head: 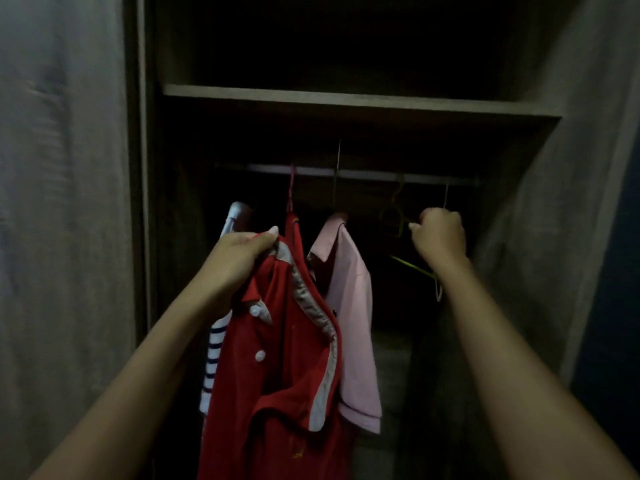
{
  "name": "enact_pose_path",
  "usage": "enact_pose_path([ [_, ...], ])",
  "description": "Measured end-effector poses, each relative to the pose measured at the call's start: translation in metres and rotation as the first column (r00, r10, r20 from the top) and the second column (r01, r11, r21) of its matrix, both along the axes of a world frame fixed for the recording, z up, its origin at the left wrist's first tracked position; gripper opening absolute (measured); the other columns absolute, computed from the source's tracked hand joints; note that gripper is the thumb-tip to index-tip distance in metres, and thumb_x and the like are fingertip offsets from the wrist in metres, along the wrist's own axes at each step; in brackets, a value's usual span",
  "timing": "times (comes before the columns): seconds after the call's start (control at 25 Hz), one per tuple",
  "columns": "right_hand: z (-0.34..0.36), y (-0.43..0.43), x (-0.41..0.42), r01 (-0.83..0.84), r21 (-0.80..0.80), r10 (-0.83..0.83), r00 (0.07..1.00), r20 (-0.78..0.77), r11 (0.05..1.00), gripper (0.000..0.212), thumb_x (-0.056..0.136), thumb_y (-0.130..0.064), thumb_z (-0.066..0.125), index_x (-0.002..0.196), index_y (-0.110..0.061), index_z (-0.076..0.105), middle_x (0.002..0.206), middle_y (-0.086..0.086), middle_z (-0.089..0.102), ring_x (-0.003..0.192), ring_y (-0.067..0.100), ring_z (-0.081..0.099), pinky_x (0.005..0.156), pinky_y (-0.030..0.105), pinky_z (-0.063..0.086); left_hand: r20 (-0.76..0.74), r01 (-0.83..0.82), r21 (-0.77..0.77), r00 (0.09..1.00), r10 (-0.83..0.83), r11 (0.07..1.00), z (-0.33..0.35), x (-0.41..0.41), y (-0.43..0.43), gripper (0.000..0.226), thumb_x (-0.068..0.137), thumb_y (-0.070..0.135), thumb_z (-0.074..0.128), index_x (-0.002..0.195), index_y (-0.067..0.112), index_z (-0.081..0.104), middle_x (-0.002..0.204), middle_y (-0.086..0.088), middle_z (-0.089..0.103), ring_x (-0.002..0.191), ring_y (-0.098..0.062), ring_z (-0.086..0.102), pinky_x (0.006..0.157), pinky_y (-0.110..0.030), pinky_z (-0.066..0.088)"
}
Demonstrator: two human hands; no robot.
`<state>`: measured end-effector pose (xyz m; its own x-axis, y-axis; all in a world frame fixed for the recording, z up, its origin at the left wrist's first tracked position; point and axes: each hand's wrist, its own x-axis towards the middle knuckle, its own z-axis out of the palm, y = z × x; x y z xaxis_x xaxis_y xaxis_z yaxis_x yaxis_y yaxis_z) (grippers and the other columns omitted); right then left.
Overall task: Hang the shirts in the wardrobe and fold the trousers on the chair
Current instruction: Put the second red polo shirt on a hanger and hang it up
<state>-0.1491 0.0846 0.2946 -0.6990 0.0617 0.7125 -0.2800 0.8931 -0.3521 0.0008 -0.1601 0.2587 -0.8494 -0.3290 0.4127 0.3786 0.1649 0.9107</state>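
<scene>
I face an open, dark wardrobe with a hanging rail point(363, 174). My left hand point(239, 258) grips the collar of a red polo shirt point(277, 368) with white trim and white buttons, which hangs on a red hanger hooked on the rail. Behind it on the left shows a navy-and-white striped shirt point(213, 362). A pink polo shirt point(349, 299) hangs to the right of the red one. Further right, my right hand point(440, 233) is curled round a thin yellow-green wire hanger point(415, 268) that hangs from the rail.
A wooden shelf point(346, 100) runs across above the rail. The wardrobe's door panels point(65, 202) stand on both sides. Another bare wire hanger point(394, 206) hangs on the rail just left of my right hand. The wardrobe's lower inside is dark.
</scene>
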Motion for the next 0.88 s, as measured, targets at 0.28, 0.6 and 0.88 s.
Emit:
enact_pose_path([
  [0.28, -0.005, 0.000, -0.033, 0.067, 0.139, -0.094, 0.976, 0.197, 0.988, 0.013, 0.093, -0.006, 0.045, 0.091, -0.010, 0.058, 0.095, 0.013, 0.058, 0.102, 0.037, 0.056, 0.089, 0.047, 0.043, 0.033, 0.025, -0.031, 0.999, -0.024, 0.999, -0.001, -0.021, 0.005, 0.029, 0.093, 0.030, 0.056, 0.082, 0.003, 0.059, 0.059, -0.010, 0.051, 0.050, -0.013, 0.051, 0.047, -0.014, 0.045],
  [0.6, -0.004, -0.009, 0.000, 0.035, -0.085, -0.023, 0.990, 0.138, 0.996, 0.019, 0.096, -0.011, 0.048, 0.106, 0.001, 0.060, 0.104, 0.019, 0.060, 0.097, 0.034, 0.058, 0.066, 0.030, 0.037, 0.032, 0.047, -0.034, 0.998, -0.046, 0.998, -0.002, -0.019, 0.004, 0.036, 0.095, 0.027, 0.054, 0.066, 0.005, 0.057, 0.045, 0.001, 0.056, 0.040, -0.006, 0.054, 0.043, -0.014, 0.044],
  [0.88, -0.058, -0.028, 0.083, 0.005, -0.382, 0.035, 0.995, 0.098, 0.924, 0.029, 0.102, -0.019, 0.033, 0.117, -0.001, 0.050, 0.106, 0.022, 0.060, 0.083, 0.030, 0.055, 0.050, 0.024, 0.023, 0.037, -0.009, -0.045, 0.999, 0.011, 0.999, -0.010, 0.001, -0.021, 0.037, 0.089, 0.037, 0.061, 0.071, 0.006, 0.057, 0.058, -0.009, 0.047, 0.051, -0.016, 0.043, 0.053, -0.024, 0.035],
])
